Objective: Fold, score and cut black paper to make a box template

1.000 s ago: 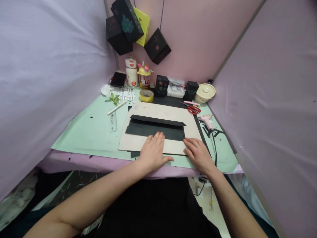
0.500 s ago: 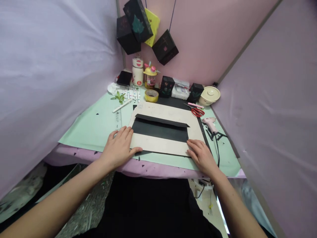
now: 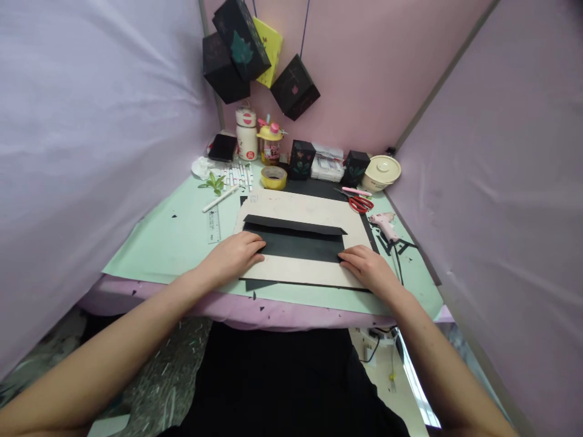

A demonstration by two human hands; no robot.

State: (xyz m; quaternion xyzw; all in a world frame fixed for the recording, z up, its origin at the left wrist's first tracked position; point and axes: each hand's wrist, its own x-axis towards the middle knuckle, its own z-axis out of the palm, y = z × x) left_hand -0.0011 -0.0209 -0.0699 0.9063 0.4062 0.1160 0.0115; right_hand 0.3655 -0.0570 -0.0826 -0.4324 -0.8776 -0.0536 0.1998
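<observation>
A folded sheet of black card [image 3: 300, 246] lies on a cream board [image 3: 300, 269], its far long edge creased up into a raised flap [image 3: 296, 226]. My left hand [image 3: 234, 254] is at the card's left end, fingers together and curled over it, with the thumb at its near edge. At the near right corner, my right hand [image 3: 368, 267] has its fingers closed against the card. The fingertips of both hands partly hide the card's ends.
Red-handled scissors [image 3: 361, 203] and a pink glue gun [image 3: 384, 224] with a cord lie to the right. A clear ruler [image 3: 213, 226], a white pen [image 3: 220, 199] and yellow tape [image 3: 274, 177] are on the left and back. Black boxes [image 3: 295, 88] hang above.
My left hand has gone from lying flat near the card's front middle to the left end and closed there. My right hand stays at the right corner. The view has shifted slightly.
</observation>
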